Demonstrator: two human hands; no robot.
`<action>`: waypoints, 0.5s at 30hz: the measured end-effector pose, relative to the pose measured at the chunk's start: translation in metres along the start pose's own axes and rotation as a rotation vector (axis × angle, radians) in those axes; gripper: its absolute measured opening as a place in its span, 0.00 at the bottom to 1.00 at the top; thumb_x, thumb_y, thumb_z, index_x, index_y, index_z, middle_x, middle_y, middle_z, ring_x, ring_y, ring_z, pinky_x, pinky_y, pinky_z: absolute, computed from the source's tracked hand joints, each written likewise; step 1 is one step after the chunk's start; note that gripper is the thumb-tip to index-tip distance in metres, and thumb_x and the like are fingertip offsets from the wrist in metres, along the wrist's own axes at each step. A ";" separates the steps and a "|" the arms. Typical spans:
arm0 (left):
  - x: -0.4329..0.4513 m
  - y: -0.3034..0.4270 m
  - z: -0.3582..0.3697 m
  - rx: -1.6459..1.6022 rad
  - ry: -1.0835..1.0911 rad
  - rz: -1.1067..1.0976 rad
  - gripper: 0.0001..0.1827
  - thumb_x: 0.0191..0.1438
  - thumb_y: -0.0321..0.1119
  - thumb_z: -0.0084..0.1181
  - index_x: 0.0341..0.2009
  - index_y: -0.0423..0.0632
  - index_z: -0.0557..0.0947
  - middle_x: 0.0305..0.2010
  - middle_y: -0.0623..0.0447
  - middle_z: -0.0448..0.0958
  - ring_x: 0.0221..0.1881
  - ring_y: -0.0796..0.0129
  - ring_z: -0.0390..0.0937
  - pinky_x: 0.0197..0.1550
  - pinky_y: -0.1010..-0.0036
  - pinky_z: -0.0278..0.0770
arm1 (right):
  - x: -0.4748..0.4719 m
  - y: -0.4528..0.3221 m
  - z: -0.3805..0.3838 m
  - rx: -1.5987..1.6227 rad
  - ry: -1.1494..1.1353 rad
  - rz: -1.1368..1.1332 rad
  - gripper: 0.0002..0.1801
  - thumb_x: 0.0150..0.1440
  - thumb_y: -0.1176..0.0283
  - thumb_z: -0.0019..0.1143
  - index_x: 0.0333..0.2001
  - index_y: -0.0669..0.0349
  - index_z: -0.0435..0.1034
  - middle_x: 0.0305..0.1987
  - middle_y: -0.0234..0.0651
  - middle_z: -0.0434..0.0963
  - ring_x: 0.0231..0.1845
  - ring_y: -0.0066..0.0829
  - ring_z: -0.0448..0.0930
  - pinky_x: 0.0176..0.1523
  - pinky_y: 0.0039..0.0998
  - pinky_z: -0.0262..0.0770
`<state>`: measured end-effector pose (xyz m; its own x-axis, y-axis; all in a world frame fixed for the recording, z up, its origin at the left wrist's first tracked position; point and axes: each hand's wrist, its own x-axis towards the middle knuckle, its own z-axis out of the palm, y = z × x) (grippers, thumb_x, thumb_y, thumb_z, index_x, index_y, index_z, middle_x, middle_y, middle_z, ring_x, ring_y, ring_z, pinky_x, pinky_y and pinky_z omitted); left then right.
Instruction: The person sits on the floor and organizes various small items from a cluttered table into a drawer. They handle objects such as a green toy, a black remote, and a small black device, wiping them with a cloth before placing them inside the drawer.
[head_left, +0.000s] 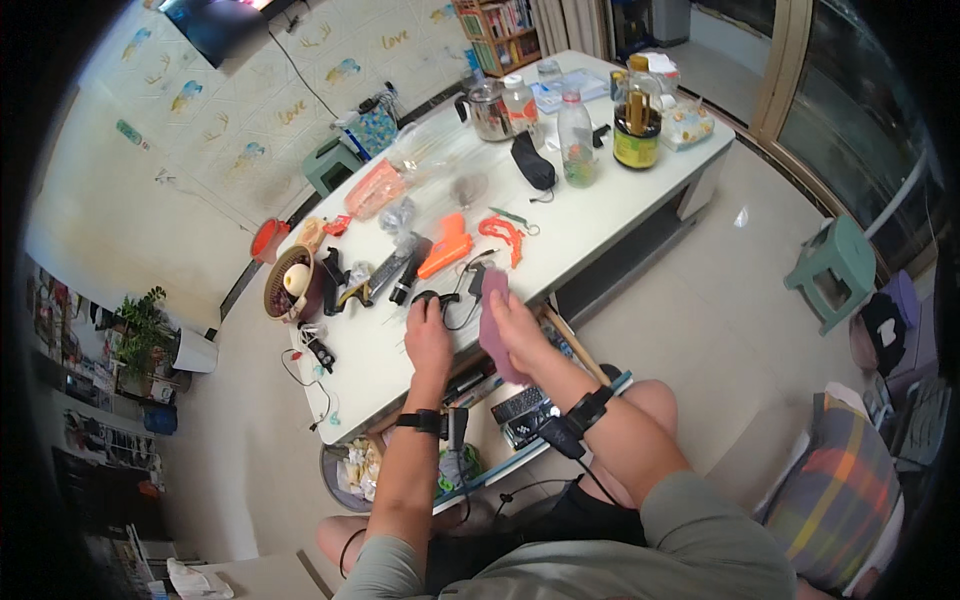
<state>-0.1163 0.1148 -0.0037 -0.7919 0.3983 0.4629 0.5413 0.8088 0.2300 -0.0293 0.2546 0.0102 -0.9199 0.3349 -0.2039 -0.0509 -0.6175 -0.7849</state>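
My right hand (517, 330) holds a folded mauve cloth (493, 319) at the front edge of the white table (360, 397). My left hand (429, 341) reaches over the tabletop, its fingertips closed on a small black object (424, 297) that they partly hide. Between the hands lies a black adapter (477, 279) with a thin cable. Just beyond are an orange toy-like gun (448, 246), a black flashlight (405, 280) and a curved orange plastic piece (507, 237). Under the tabletop, an open drawer (491, 474) holds a black remote control (517, 405) and other items.
To the left stands a basket (283, 304) with a lidded or round pale item in it. A glass kettle (489, 112), a plastic bottle (576, 142) and a dark-filled jar (637, 131) stand at the far end. A trash bin (330, 480) sits below; a green stool (836, 270) stands right.
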 end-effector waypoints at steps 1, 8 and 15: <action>0.003 -0.001 -0.002 0.016 0.000 -0.010 0.17 0.50 0.26 0.48 0.46 0.44 0.76 0.52 0.41 0.72 0.52 0.49 0.70 0.52 0.61 0.70 | 0.002 0.008 0.007 -0.024 0.003 0.027 0.24 0.65 0.57 0.38 0.55 0.65 0.62 0.47 0.32 0.71 0.45 0.19 0.69 0.50 0.23 0.67; 0.019 -0.011 -0.016 0.122 -0.149 0.062 0.17 0.47 0.32 0.57 0.44 0.46 0.76 0.44 0.46 0.75 0.44 0.52 0.72 0.44 0.61 0.71 | 0.002 0.002 0.004 0.045 -0.031 0.020 0.18 0.65 0.57 0.38 0.49 0.59 0.64 0.35 0.26 0.70 0.33 0.15 0.68 0.37 0.20 0.68; 0.033 -0.027 -0.031 0.185 -0.213 0.021 0.11 0.49 0.32 0.55 0.38 0.45 0.78 0.38 0.46 0.76 0.38 0.50 0.71 0.39 0.60 0.69 | -0.005 -0.001 0.013 0.052 -0.047 0.056 0.20 0.66 0.56 0.36 0.53 0.58 0.62 0.42 0.31 0.71 0.38 0.19 0.70 0.41 0.22 0.70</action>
<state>-0.1484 0.0923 0.0318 -0.8334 0.4815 0.2715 0.5125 0.8571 0.0530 -0.0300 0.2443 0.0192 -0.9392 0.2655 -0.2179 -0.0177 -0.6709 -0.7413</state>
